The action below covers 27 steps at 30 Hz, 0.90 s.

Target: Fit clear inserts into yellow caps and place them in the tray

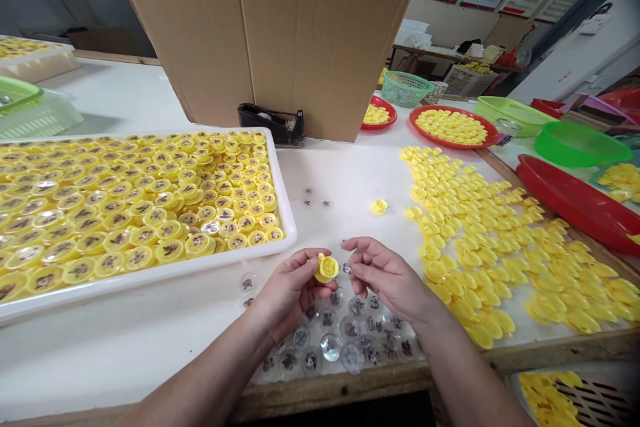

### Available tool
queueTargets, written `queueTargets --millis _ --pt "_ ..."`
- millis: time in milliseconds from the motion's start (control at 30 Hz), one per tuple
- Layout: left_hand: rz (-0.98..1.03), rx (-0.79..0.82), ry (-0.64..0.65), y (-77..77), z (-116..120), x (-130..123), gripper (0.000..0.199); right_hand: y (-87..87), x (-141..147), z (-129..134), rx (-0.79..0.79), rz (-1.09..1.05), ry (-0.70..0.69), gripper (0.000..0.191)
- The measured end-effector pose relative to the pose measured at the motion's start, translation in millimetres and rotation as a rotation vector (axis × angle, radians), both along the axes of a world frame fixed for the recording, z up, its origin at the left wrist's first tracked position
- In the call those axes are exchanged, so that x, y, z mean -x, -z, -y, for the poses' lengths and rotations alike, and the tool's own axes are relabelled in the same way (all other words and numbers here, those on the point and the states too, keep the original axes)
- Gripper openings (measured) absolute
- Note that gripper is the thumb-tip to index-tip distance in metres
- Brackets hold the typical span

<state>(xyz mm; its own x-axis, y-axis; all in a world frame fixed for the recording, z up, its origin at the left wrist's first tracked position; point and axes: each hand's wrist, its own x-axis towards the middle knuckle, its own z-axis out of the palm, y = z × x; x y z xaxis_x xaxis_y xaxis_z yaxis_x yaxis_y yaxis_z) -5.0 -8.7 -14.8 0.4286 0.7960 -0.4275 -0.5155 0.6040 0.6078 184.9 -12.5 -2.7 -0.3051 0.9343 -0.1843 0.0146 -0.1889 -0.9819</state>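
Observation:
My left hand (305, 280) is closed in a pinch on a small round yellow plastic cup (327, 268) with a little tab, its hollow side facing up. Just to the right, my right hand (383, 270) hovers with its index finger and thumb apart. A clear disc with a dark printed picture (346, 269) shows by that thumb's tip; whether it touches the thumb or lies on the table behind, I cannot tell. Below both hands, several clear printed discs (329, 319) lie spread near the table's front edge, partly hidden by my forearms.
On the left stands a white tray (286, 240) full of yellow cups with printed discs. Loose yellow pieces (465, 233) cover the table's right side; one yellow cup (379, 207) lies apart. A cardboard box (280, 33), black tape dispenser (273, 125) and red plate (453, 143) stand farther back.

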Motion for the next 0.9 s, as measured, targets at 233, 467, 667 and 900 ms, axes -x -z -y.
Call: queueTargets --millis 233,467,667,900 --pt "0.081 -0.019 0.005 0.2 1 1 0.014 -0.2 18 -1 -0.001 0.007 0.004 0.017" --pt "0.076 -0.043 -0.004 -2.7 1 2 0.019 -13.1 27 8 -0.317 0.29 0.119 0.018" --pt "0.073 -0.05 0.026 0.4 2 2 0.026 -28.9 21 12 -0.547 0.607 -0.072 0.034" --pt "0.085 -0.103 0.067 2.6 5 1 0.027 -37.0 20 10 -0.653 0.744 -0.156 0.037"
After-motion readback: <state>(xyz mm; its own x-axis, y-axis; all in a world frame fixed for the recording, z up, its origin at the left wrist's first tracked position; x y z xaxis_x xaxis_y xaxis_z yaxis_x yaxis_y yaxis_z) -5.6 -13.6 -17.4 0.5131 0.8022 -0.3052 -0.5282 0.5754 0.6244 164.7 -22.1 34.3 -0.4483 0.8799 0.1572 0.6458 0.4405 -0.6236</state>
